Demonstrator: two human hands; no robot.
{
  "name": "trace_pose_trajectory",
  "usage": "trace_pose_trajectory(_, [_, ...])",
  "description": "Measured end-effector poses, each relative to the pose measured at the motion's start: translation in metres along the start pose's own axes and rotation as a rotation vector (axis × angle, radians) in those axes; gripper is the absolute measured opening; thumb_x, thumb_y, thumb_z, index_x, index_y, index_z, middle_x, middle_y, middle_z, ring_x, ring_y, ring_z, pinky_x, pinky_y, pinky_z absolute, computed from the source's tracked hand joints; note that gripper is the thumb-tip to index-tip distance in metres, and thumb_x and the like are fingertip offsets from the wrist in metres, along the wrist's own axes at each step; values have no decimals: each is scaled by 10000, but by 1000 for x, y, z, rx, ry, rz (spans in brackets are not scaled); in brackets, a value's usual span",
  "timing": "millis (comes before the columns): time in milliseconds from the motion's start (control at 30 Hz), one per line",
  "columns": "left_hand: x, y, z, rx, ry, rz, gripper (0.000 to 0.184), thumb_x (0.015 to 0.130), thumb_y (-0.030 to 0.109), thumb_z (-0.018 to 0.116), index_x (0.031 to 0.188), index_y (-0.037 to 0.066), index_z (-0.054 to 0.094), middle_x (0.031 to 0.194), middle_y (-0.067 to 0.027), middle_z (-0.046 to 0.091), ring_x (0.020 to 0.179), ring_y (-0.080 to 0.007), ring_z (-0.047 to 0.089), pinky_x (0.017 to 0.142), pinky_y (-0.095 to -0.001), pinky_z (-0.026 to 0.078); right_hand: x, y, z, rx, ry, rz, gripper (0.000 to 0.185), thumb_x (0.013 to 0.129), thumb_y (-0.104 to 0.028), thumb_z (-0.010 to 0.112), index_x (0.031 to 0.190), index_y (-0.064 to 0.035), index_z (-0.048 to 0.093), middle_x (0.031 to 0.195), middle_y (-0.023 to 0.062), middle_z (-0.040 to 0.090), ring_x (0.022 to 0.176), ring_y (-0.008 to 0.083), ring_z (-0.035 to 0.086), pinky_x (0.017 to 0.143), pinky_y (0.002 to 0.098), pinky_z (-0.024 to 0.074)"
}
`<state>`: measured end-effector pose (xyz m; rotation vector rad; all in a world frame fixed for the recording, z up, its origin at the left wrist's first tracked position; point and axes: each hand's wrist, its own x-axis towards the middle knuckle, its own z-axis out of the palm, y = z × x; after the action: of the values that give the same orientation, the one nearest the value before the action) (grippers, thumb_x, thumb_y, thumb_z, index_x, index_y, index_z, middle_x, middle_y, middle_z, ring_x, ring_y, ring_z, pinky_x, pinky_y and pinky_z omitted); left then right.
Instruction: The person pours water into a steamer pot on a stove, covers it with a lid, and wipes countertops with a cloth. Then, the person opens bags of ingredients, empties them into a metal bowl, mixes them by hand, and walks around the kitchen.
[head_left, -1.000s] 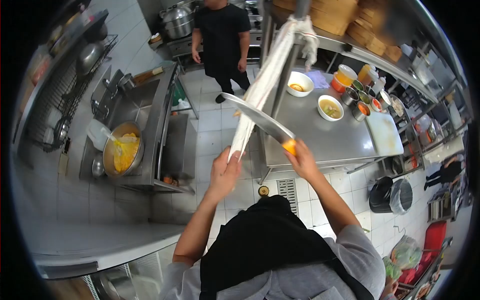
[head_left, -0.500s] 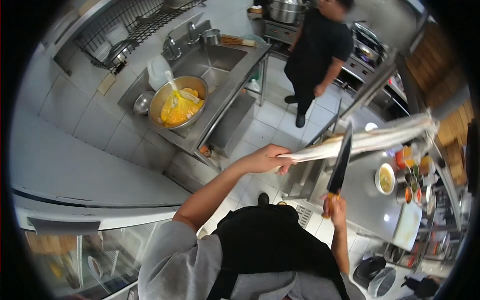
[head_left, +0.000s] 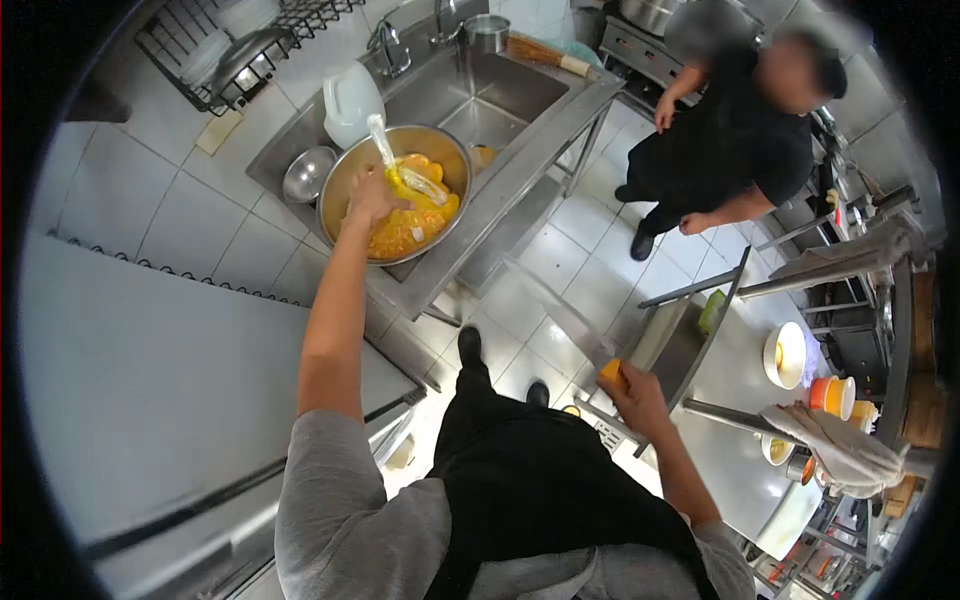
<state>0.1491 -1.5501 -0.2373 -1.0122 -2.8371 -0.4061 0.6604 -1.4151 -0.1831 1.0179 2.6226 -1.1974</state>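
Observation:
My left hand (head_left: 374, 197) reaches into a large metal bowl (head_left: 462, 165) at the sink's edge. Its fingers are spread against a clear plastic bag (head_left: 408, 185) of yellow-orange food; whether they press on the bag or only touch it, I cannot tell. The bag's twisted neck sticks up above the bowl. My right hand (head_left: 640, 400) is wrapped around the yellow handle of a large knife (head_left: 570, 322). Its blade points up and left over the floor, apart from the bowl. A pale towel (head_left: 840, 445) hangs over the metal rail on the right.
A white plastic jug (head_left: 352, 105) and a small metal bowl (head_left: 308, 174) stand beside the large bowl. Behind is the sink (head_left: 500, 115). A co-worker in black (head_left: 745, 130) stands at the upper right. White bowls (head_left: 785, 355) sit on the steel counter (head_left: 735, 440) at right.
My left hand has let go of the towel and swung left into the bowl. The knife has dropped lower and tilted left. The view has turned, and the co-worker appears farther right.

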Motion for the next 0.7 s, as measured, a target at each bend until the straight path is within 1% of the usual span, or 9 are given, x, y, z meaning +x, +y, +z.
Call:
trace_pose_trajectory(67, [13, -4, 5, 17, -40, 77, 735, 626, 322, 770, 1261, 106, 469, 1181, -229, 523, 1103, -392, 483, 977, -438, 346, 25, -27, -8, -79, 1, -30, 413, 842, -383, 589, 792, 22, 533, 688, 205, 569, 612, 353, 564, 567, 424, 421])
trace_pose_trajectory(167, [28, -11, -7, -161, -338, 205, 531, 668, 262, 736, 1129, 58, 569, 967, -225, 605, 945, -356, 575, 846, -405, 446, 55, -65, -17, -161, -12, -86, 405, 838, -381, 590, 810, 20, 543, 719, 214, 578, 659, 388, 568, 592, 443, 430])
trace_pose_trajectory(233, [17, -24, -14, -383, -252, 150, 369, 691, 202, 709, 968, -21, 609, 804, -226, 610, 817, -335, 607, 713, -394, 475, 71, -84, -14, -249, -19, -138, 389, 834, -371, 591, 823, 15, 549, 737, 209, 580, 681, 387, 574, 610, 445, 442])
trace_pose_trajectory(367, [14, -50, -20, -395, -181, 93, 330, 693, 185, 701, 907, -46, 601, 816, -243, 606, 796, -349, 607, 673, -410, 461, 108, -118, 6, -200, 39, -227, 347, 836, -333, 588, 850, 11, 551, 758, 178, 571, 681, 363, 579, 624, 431, 460])
trace_pose_trajectory(433, [13, -41, -43, -343, -298, -8, 262, 738, 135, 659, 933, -30, 602, 815, -172, 643, 728, -255, 628, 658, -345, 467, 124, -136, 19, -219, 47, -207, 322, 830, -307, 592, 851, 11, 545, 787, 167, 571, 679, 349, 582, 620, 425, 468])
trace_pose_trajectory(533, [14, -47, -42, -468, -69, 203, 286, 727, 136, 669, 919, -62, 592, 799, -190, 638, 692, -250, 628, 623, -343, 470, 148, -155, 33, -308, 81, -214, 278, 810, -271, 608, 855, -3, 552, 810, 144, 572, 666, 327, 589, 590, 403, 487])
trace_pose_trajectory(567, [14, -46, -44, -470, -78, 200, 286, 727, 136, 669, 919, -62, 592, 799, -190, 638, 692, -250, 628, 623, -343, 470, 152, -159, 36, -308, 74, -208, 278, 810, -271, 608, 855, -3, 552, 810, 144, 572, 666, 327, 589, 590, 403, 487])
trace_pose_trajectory(633, [13, -42, -51, -521, -70, 199, 282, 703, 169, 690, 787, -73, 571, 756, -242, 591, 711, -387, 587, 626, -435, 445, 162, -166, 41, -340, 73, -200, 280, 808, -272, 610, 871, -4, 559, 799, 142, 569, 653, 323, 592, 580, 402, 489])
trace_pose_trajectory(700, [9, -39, -51, -450, -73, 195, 281, 709, 172, 687, 783, -71, 568, 739, -239, 586, 705, -396, 579, 633, -440, 447, 175, -169, 52, -322, 106, -219, 277, 805, -267, 611, 875, -3, 562, 797, 141, 568, 648, 321, 594, 578, 403, 491])
